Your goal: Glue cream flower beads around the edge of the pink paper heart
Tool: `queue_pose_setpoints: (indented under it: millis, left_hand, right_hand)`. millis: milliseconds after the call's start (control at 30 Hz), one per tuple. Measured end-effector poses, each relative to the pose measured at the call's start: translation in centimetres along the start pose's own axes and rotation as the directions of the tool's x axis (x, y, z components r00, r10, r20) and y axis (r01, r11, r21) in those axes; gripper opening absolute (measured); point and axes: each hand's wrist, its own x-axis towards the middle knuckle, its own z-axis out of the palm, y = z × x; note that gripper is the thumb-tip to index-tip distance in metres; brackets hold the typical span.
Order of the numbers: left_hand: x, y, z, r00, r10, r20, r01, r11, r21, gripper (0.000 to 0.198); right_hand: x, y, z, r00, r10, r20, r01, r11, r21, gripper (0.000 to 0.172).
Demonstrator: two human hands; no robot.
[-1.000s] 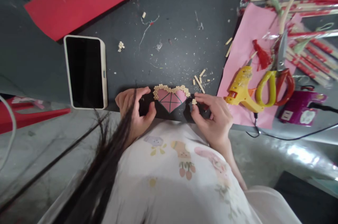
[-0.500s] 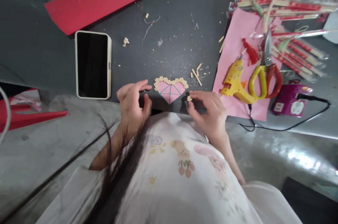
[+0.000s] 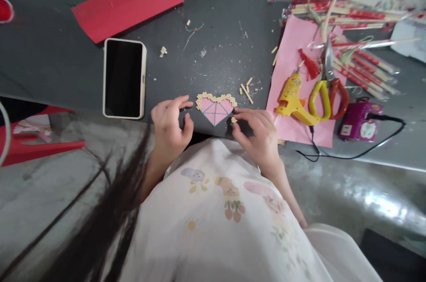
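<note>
While I look down over the white printed shirt (image 3: 229, 211), I see the pink heart (image 3: 215, 110) lying flat on the dark worktop (image 3: 219, 51) close to its near edge, between my two hands. Its upper rim is lined with small cream beads, and thin lines cross its face. My right hand (image 3: 258, 133) sits just right of the heart, its fingers (image 3: 239, 115) pinched on a small bead cluster (image 3: 234, 119) held just beside the heart's lower right edge. My left hand (image 3: 169, 124) rests just left of the heart, fingers loosely curled and holding nothing, the forefinger tip reaching toward the beaded rim; whether it touches I cannot tell.

A phone (image 3: 124, 78) lies face up, screen dark, to the left, with a red sheet (image 3: 128, 0) beyond it. Short stick offcuts (image 3: 246, 90) lie scattered just beyond the heart. To the right, a pink sheet (image 3: 293, 56) carries a yellow glue gun (image 3: 293, 98) and scissors (image 3: 328, 91) with yellow and red handles, touching each other. A purple box (image 3: 359, 120) with a black cable sits right of them.
</note>
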Motion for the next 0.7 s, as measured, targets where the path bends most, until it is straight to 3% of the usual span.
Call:
queue_pose_setpoints:
  millis: [167, 367, 533, 700]
  left_hand:
    - [0.0, 0.2, -0.1, 1.0, 0.018, -0.025, -0.018, 1.0, -0.021, 0.039]
    - [0.2, 1.1, 0.1, 0.993, 0.085, -0.079, -0.087, 0.996, -0.022, 0.029]
    - [0.9, 2.3, 1.0, 0.969, 0.241, -0.046, -0.24, 0.97, 0.032, 0.017]
    - [1.3, 2.6, 2.1, 0.905, 0.423, 0.038, -0.424, 0.905, 0.041, 0.019]
  right_hand:
    - [-0.1, -0.2, 0.2, 0.999, 0.039, -0.033, -0.04, 0.999, -0.037, 0.009]
    - [0.0, -0.4, 0.2, 0.983, 0.181, -0.029, -0.183, 0.981, -0.072, 0.007]
    - [0.7, -0.2, 0.5, 0.98, 0.199, 0.005, -0.198, 0.978, -0.069, 0.013]
    - [0.9, 0.0, 0.8, 0.989, 0.148, 0.002, -0.146, 0.976, -0.161, 0.015]
